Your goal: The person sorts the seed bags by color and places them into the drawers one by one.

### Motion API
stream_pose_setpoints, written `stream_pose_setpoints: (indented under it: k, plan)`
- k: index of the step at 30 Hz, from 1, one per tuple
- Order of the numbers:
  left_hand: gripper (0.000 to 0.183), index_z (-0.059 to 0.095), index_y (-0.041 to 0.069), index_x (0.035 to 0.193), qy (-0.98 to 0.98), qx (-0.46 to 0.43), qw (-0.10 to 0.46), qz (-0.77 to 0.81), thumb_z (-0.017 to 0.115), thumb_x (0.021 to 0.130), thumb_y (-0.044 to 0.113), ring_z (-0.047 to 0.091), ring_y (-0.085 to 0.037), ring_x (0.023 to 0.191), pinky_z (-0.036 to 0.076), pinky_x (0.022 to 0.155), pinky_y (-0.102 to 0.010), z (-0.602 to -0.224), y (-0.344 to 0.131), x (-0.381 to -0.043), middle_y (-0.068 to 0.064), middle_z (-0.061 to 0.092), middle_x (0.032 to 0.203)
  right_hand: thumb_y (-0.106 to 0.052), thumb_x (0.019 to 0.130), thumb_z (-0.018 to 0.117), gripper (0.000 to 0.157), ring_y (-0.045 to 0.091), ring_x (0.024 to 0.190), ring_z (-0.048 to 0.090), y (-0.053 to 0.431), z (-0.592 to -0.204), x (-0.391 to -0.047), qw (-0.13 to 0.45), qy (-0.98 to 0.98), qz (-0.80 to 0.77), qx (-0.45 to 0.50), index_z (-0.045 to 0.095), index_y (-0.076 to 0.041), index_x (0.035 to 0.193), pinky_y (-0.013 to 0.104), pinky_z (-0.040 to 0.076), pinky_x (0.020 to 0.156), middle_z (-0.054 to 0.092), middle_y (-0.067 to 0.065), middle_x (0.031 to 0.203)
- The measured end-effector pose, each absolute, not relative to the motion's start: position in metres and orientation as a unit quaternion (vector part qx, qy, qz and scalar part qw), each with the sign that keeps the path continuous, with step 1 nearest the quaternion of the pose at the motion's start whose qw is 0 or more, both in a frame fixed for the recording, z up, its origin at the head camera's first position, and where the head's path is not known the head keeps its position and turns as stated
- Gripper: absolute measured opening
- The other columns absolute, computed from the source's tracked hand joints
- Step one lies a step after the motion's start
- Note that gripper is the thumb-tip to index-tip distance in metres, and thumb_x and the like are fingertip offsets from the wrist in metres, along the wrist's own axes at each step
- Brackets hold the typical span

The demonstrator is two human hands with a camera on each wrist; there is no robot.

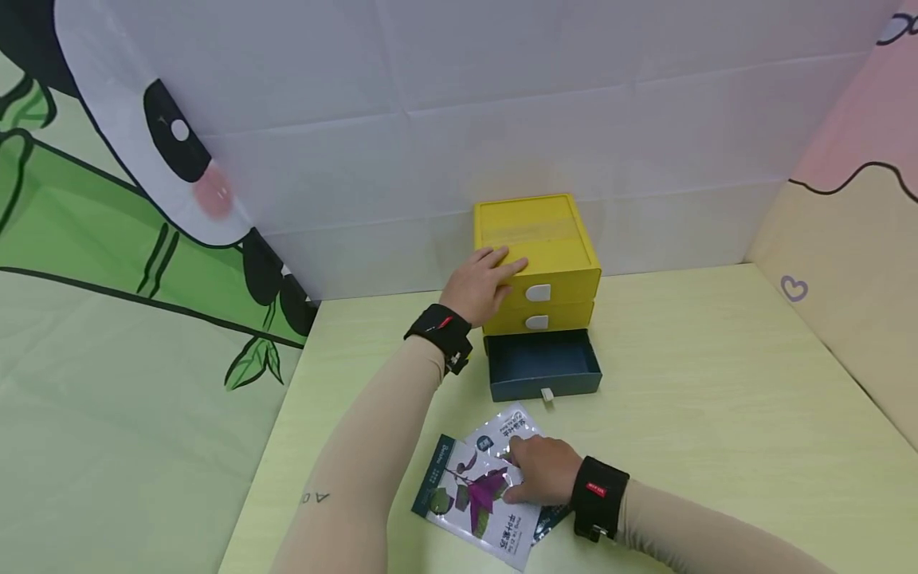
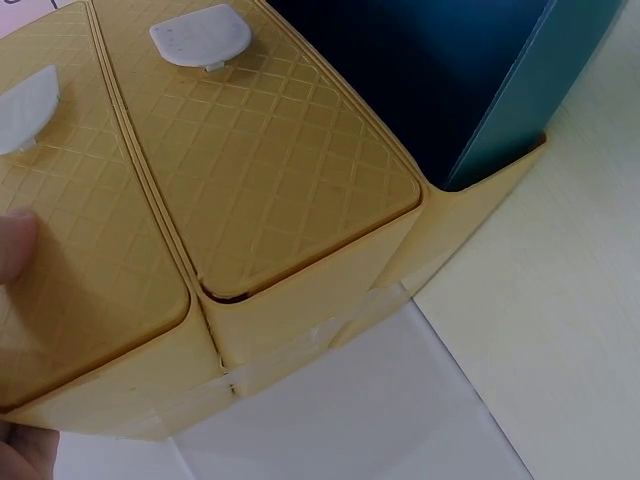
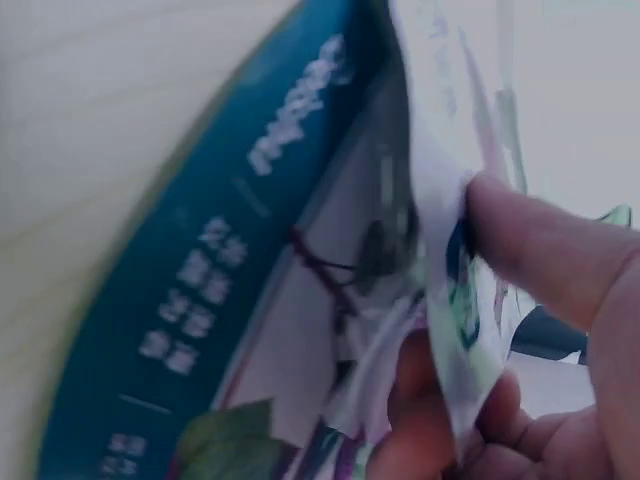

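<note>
A yellow three-drawer box (image 1: 538, 239) stands at the back of the table, its dark blue bottom drawer (image 1: 545, 383) pulled out with a bare interior. My left hand (image 1: 479, 283) rests on the box's upper left front corner, fingers stretched over the top. In the left wrist view a fingertip (image 2: 14, 245) touches the top drawer's front. In front of the drawer lie two overlapping flat sheet mask packets, one with a purple flower (image 1: 482, 496), the other a white one (image 1: 518, 418) partly under it. My right hand (image 1: 548, 469) pinches a packet's bent edge (image 3: 440, 200) between thumb and fingers.
The upper two drawers are closed and carry white pull tabs (image 1: 538, 292). A small tab (image 1: 547, 395) sticks out from the lowest drawer. Behind the table hangs a pale printed cloth (image 1: 402, 159), with more printed cloth at both sides. The table's left edge shows beside my left sleeve.
</note>
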State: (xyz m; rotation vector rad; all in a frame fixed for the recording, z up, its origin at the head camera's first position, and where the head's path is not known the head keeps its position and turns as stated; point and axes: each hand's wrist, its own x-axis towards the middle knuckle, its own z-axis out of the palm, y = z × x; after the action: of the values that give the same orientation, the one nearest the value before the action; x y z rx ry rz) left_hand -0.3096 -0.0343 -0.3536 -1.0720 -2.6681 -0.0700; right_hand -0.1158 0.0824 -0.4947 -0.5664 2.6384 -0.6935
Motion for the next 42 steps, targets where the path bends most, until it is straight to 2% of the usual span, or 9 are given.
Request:
stream_pose_setpoints:
  k: [5, 11, 15, 23, 29, 42]
  plan:
    - [0.05, 0.048, 0.028, 0.143, -0.919, -0.369, 0.134, -0.025, 0.062, 0.095, 0.024, 0.037, -0.029, 0.136, 0.033, 0.113, -0.037, -0.353, -0.034, -0.309, -0.01, 0.042, 0.148, -0.029, 0.084, 0.074, 0.027, 0.006, 0.048, 0.055, 0.09, -0.483, -0.118, 0.206, 0.907, -0.314, -0.189, 0.051, -0.016, 0.091, 0.02, 0.048, 0.043, 0.055, -0.005, 0.071]
    - [0.05, 0.048, 0.028, 0.144, -0.919, -0.37, 0.135, -0.022, 0.062, 0.095, 0.025, 0.037, -0.029, 0.136, 0.031, 0.113, -0.037, -0.354, -0.033, -0.309, -0.009, 0.042, 0.148, -0.011, 0.094, 0.061, 0.011, 0.009, 0.064, 0.057, 0.103, -0.466, -0.123, 0.194, 0.891, -0.354, -0.206, 0.055, -0.016, 0.103, 0.023, 0.052, 0.06, 0.062, 0.0, 0.092]
    - [0.051, 0.048, 0.028, 0.144, -0.919, -0.369, 0.135, -0.024, 0.062, 0.095, 0.025, 0.037, -0.029, 0.137, 0.031, 0.114, -0.037, -0.353, -0.033, -0.308, -0.009, 0.042, 0.148, -0.007, 0.097, 0.054, 0.016, 0.011, 0.072, 0.059, 0.113, -0.458, -0.129, 0.18, 0.886, -0.378, -0.198, 0.058, -0.016, 0.11, 0.025, 0.055, 0.068, 0.062, 0.002, 0.102]
    - [0.051, 0.048, 0.028, 0.144, -0.921, -0.365, 0.133, -0.031, 0.062, 0.095, 0.025, 0.036, -0.029, 0.137, 0.032, 0.113, -0.037, -0.352, -0.035, -0.307, -0.009, 0.042, 0.149, -0.002, 0.098, 0.051, 0.02, 0.014, 0.077, 0.06, 0.136, -0.441, -0.137, 0.11, 0.887, -0.415, -0.172, 0.063, -0.014, 0.11, 0.028, 0.056, 0.072, 0.063, 0.001, 0.1]
    - [0.051, 0.047, 0.029, 0.144, -0.923, -0.36, 0.13, -0.029, 0.062, 0.095, 0.027, 0.036, -0.029, 0.137, 0.031, 0.113, -0.038, -0.352, -0.034, -0.306, -0.009, 0.041, 0.149, -0.002, 0.098, 0.05, 0.021, 0.017, 0.079, 0.061, 0.158, -0.431, -0.145, 0.074, 0.884, -0.436, -0.15, 0.063, -0.008, 0.114, 0.03, 0.058, 0.074, 0.065, 0.006, 0.104]
    - [0.051, 0.047, 0.028, 0.144, -0.922, -0.363, 0.131, -0.03, 0.062, 0.095, 0.026, 0.036, -0.029, 0.137, 0.029, 0.114, -0.038, -0.353, -0.035, -0.308, -0.009, 0.042, 0.149, -0.007, 0.1, 0.047, 0.031, 0.024, 0.087, 0.06, 0.212, -0.416, -0.163, 0.063, 0.88, -0.463, -0.081, 0.055, 0.004, 0.128, 0.033, 0.054, 0.076, 0.063, 0.018, 0.113]
